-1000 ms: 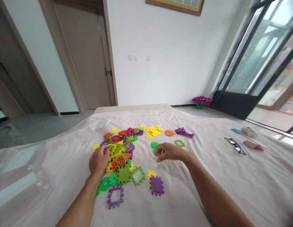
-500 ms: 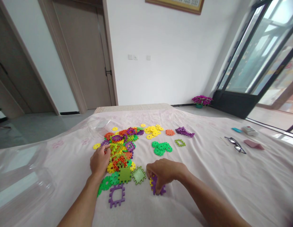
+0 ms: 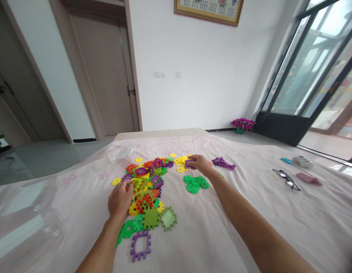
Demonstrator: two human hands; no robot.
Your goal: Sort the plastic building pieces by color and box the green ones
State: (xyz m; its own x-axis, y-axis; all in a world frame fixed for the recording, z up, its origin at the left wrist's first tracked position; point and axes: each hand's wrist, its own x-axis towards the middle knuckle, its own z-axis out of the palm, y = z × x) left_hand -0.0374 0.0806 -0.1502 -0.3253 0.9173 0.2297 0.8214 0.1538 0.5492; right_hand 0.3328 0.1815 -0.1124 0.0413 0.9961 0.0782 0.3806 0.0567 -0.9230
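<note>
Head view looks down on a bed spread with a pale pink sheet [image 3: 249, 227], with a white wall, a brown door [image 3: 107, 76] and a framed picture [image 3: 208, 9] beyond it. Dark-framed glass doors [image 3: 312, 76] stand at the right, with a pot of purple flowers [image 3: 243, 124] on the floor by them. The right hand [image 3: 199, 163] reaches far across the sheet, its fingers closed on a purple piece [image 3: 189, 164] between the yellow pieces [image 3: 180, 160] and the purple cluster [image 3: 222, 163], just beyond the green pieces [image 3: 195, 182]. The left hand [image 3: 120, 199] lies loosely curled against the near edge of the mixed pile [image 3: 147, 174]; whether it grips anything I cannot tell. A purple frame piece [image 3: 140, 245] lies nearest the camera. A pair of glasses [image 3: 286, 179] rests well to the right.
</note>
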